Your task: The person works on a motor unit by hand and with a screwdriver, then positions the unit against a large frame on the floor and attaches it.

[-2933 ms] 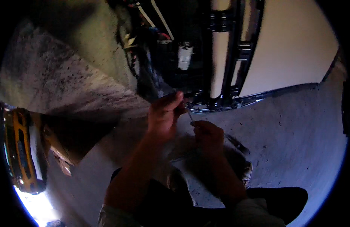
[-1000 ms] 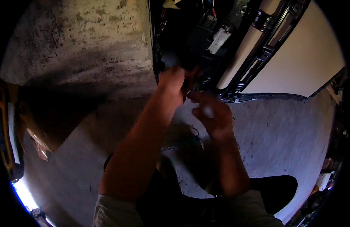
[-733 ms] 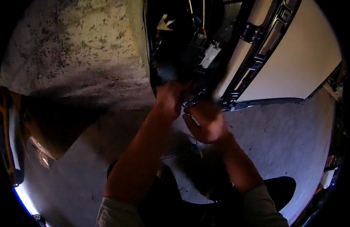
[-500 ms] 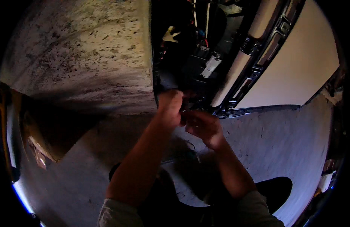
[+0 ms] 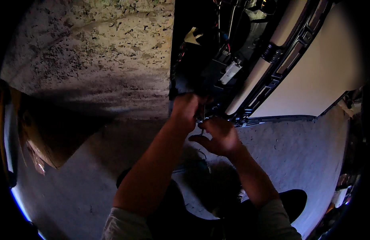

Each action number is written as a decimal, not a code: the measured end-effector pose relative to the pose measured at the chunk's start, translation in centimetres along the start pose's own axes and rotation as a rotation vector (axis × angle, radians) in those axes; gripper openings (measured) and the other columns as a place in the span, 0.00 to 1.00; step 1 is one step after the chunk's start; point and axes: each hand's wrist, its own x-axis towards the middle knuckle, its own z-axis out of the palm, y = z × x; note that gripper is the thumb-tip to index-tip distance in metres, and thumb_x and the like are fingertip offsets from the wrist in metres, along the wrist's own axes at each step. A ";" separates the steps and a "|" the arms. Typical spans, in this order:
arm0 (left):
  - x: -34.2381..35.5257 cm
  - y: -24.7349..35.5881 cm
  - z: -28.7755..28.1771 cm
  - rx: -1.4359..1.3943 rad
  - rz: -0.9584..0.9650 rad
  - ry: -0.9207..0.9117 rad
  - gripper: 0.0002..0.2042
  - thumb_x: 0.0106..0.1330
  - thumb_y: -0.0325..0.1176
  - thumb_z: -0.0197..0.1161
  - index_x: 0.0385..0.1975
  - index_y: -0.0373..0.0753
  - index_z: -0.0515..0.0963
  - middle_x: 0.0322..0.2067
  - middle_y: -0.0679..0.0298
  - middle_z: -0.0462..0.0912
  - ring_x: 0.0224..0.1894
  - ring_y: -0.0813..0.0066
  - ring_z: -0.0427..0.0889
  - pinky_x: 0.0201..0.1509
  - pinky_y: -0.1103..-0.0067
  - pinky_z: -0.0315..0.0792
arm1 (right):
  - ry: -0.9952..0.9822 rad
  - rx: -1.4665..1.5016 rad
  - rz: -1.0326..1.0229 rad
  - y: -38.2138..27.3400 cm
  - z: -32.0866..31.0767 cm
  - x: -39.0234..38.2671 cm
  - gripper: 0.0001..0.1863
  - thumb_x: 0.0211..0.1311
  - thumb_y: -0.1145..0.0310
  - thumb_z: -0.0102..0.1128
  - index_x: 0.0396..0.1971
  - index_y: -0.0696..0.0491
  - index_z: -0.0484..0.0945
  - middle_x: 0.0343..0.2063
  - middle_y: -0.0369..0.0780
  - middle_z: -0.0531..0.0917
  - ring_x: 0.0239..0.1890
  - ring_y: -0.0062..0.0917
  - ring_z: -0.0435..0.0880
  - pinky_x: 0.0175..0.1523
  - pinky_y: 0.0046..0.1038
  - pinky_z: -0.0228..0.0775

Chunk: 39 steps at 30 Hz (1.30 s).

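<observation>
My left hand point(image 5: 185, 109) reaches into the lower end of a dark, open housing point(image 5: 199, 86). Its fingers are curled closed, but what they hold is hidden in shadow. Just to its right, my right hand point(image 5: 221, 137) has its fingers bent around a thin metal rod point(image 5: 203, 127), with the thumb held a little apart below. The rod runs up between the two hands. Above them in the housing sits a white cylindrical part point(image 5: 231, 72), with thin wires point(image 5: 229, 42) leading up from it.
A rough, pitted wall point(image 5: 113, 60) stands close on the left. To the right are a cream tube point(image 5: 249, 86) with a black slotted frame and a broad cream panel point(image 5: 309, 80). A cardboard box point(image 5: 53, 140) lies at left on the grey concrete floor point(image 5: 289, 148).
The view has shifted slightly, so the housing appears farther right. My right thumb has moved away from the fingers, and the thin rod now shows between my hands.
</observation>
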 end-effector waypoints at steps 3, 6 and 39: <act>0.3 0.9 0.4 -0.267 -0.302 0.024 0.09 0.61 0.23 0.64 0.41 0.37 0.85 0.33 0.59 0.87 0.26 0.78 0.79 0.30 0.79 0.73 | 0.011 -0.077 0.003 -0.7 0.1 -0.3 0.13 0.62 0.67 0.71 0.40 0.56 0.78 0.29 0.40 0.82 0.29 0.30 0.84 0.31 0.29 0.77; 1.1 1.8 -0.1 -0.483 -0.628 0.006 0.09 0.64 0.33 0.66 0.41 0.37 0.85 0.32 0.61 0.87 0.25 0.76 0.79 0.30 0.78 0.73 | 0.085 -0.245 0.005 -0.9 0.6 -1.3 0.12 0.69 0.69 0.64 0.46 0.58 0.76 0.34 0.44 0.83 0.31 0.29 0.85 0.32 0.28 0.78; 2.1 0.9 0.3 -0.442 -0.904 0.132 0.09 0.65 0.36 0.69 0.38 0.38 0.83 0.30 0.61 0.84 0.29 0.71 0.81 0.29 0.75 0.72 | -0.031 0.784 0.698 -3.0 -0.4 -1.0 0.15 0.79 0.67 0.45 0.58 0.56 0.71 0.39 0.44 0.86 0.40 0.33 0.87 0.51 0.35 0.79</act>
